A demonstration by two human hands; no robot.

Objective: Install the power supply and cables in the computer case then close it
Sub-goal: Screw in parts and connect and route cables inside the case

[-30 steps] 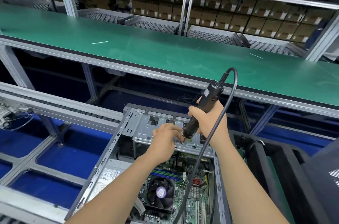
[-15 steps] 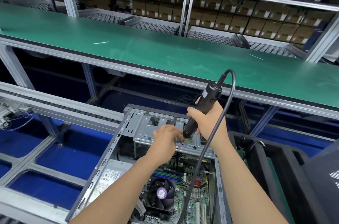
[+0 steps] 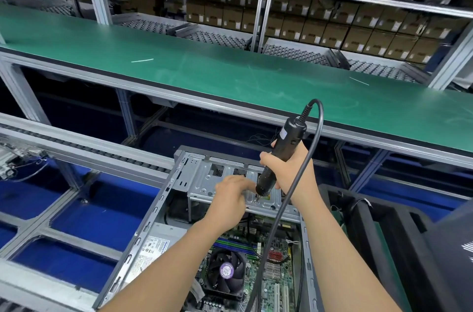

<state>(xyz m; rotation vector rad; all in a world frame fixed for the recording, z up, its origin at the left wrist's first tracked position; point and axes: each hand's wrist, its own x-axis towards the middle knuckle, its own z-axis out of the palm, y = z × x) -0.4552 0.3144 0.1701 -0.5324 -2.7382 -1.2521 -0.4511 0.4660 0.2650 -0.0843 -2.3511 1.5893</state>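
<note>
An open grey computer case (image 3: 143, 229) lies flat below me, its motherboard and black CPU fan (image 3: 226, 270) exposed. The power supply (image 3: 153, 247), silver with a white label, sits inside along the left wall. My right hand (image 3: 289, 171) grips a black corded electric screwdriver (image 3: 281, 150), held nearly upright with its tip down on the metal drive cage (image 3: 204, 183). My left hand (image 3: 231, 194) rests on that cage with fingertips right beside the tip; whether they pinch a screw is hidden.
A long green workbench (image 3: 230, 76) runs across behind the case. A roller conveyor rail (image 3: 76, 148) passes on the left over blue flooring. A black tray (image 3: 384, 235) stands to the right. Shelves of brown boxes (image 3: 358, 30) fill the background.
The screwdriver has dropped slightly and tilted more upright onto the cage. My left fingertips stay by its tip.
</note>
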